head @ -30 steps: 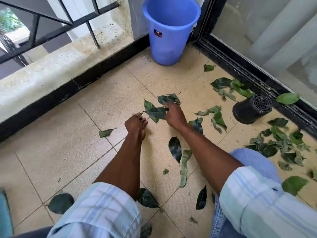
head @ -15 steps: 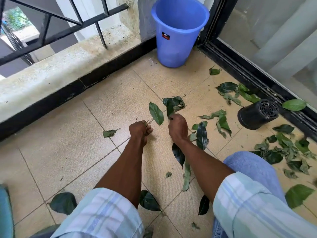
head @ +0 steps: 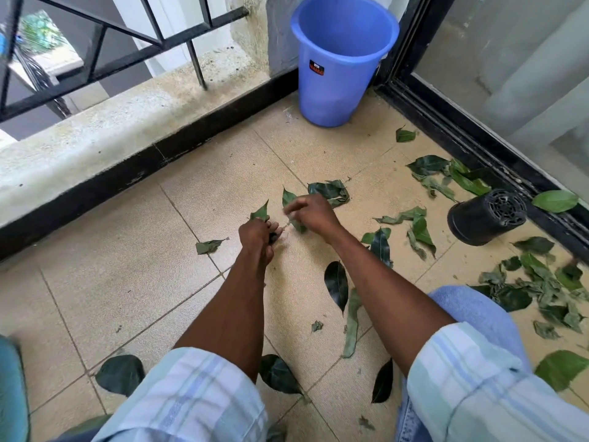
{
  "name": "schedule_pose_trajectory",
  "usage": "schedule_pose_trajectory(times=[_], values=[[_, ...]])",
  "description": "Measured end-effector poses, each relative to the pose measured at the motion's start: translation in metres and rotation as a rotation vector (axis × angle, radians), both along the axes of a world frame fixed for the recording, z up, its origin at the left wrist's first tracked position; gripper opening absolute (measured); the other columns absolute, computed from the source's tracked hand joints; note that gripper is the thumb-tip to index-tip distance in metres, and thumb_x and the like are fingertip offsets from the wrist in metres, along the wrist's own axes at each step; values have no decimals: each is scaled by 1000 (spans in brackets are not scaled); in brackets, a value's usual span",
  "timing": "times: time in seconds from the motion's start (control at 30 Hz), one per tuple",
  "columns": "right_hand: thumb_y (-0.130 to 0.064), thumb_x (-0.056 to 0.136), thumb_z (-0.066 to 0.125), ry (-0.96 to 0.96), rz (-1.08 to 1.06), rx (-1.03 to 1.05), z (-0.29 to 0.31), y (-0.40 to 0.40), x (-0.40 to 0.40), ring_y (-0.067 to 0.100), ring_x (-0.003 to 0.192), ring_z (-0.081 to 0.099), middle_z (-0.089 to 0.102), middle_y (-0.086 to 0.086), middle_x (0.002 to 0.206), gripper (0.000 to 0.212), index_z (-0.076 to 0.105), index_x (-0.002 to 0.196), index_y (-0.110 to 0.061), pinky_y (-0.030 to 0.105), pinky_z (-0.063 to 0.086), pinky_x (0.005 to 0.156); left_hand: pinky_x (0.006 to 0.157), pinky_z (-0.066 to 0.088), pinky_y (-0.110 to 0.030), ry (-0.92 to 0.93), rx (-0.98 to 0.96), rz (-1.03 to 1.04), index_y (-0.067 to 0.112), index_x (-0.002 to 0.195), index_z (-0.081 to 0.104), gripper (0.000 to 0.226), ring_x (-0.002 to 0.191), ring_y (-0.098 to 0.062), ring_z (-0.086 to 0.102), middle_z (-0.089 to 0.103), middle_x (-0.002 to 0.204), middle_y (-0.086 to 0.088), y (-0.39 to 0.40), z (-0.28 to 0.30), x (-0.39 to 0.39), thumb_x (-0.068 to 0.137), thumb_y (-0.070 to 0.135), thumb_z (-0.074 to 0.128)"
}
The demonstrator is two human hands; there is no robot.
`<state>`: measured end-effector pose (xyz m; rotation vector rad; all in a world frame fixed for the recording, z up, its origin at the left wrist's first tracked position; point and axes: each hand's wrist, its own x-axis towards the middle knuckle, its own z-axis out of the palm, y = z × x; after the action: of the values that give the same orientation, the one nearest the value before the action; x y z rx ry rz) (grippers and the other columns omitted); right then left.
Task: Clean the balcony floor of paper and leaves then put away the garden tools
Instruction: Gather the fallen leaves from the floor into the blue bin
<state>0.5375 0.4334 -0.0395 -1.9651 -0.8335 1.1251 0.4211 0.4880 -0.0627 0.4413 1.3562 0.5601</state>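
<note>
Green leaves [head: 538, 282] litter the tiles near the empty blue bucket [head: 342, 59], so cleanup's barely begun. Left hand [head: 256, 232] clutches a leaf, and right hand [head: 314, 212] pinches another mid-floor.

Both forearms extend forward and down from rolled pale striped sleeves [head: 197, 393], wrists close together. The left hand [head: 256, 232] is curled, fingers closed in a grip. The right hand [head: 314, 212], motion-blurred, has its fingers bent in a pinch.
</note>
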Motion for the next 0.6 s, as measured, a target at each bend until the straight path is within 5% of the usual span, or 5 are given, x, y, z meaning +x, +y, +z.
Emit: schedule_pose_trajectory(times=[0.1, 0.23, 0.37, 0.5, 0.6], values=[[11, 86, 50, -501, 256, -29, -22, 8, 14, 30, 126, 49, 50, 9, 139, 55, 50, 137, -10, 40, 48, 96, 67, 56, -29, -49, 7, 78, 1, 92, 55, 22, 64, -19, 56, 53, 77, -12, 3, 1, -2, 99, -6, 35], [1, 89, 53, -928, 721, -145, -49, 13, 15, 27, 139, 26, 19, 5, 157, 62, 30, 145, -13, 45, 37, 107, 62, 60, -37, -44, 30, 147, 2, 101, 60, 27, 72, -27, 64, 59, 90, -15, 11, -2, -3, 98, -7, 35], [1, 93, 46, -1024, 603, -143, -59, -9, 2, 30, 121, 46, 42, 13, 139, 38, 49, 131, -5, 39, 44, 90, 70, 59, -36, -34, 28, 122, 1, 92, 63, 29, 68, -22, 61, 61, 87, -14, 11, -7, -1, 97, -6, 35], [3, 93, 46, -1035, 454, -65, -70, -41, -7, 33, 103, 54, 57, 18, 112, 21, 62, 106, 4, 35, 43, 71, 51, 46, -27, 32, 22, 23, 6, 90, 64, 30, 46, -12, 43, 50, 64, -3, 6, -5, 3, 94, -2, 36], [3, 85, 53, -662, 21, -101, -61, -35, -2, 28, 88, 64, 68, 15, 98, 19, 68, 95, 1, 28, 42, 61, 45, 36, -22, 2, -6, -28, 6, 81, 58, 19, 45, -14, 34, 42, 63, -4, 2, -4, 9, 91, 5, 41]])
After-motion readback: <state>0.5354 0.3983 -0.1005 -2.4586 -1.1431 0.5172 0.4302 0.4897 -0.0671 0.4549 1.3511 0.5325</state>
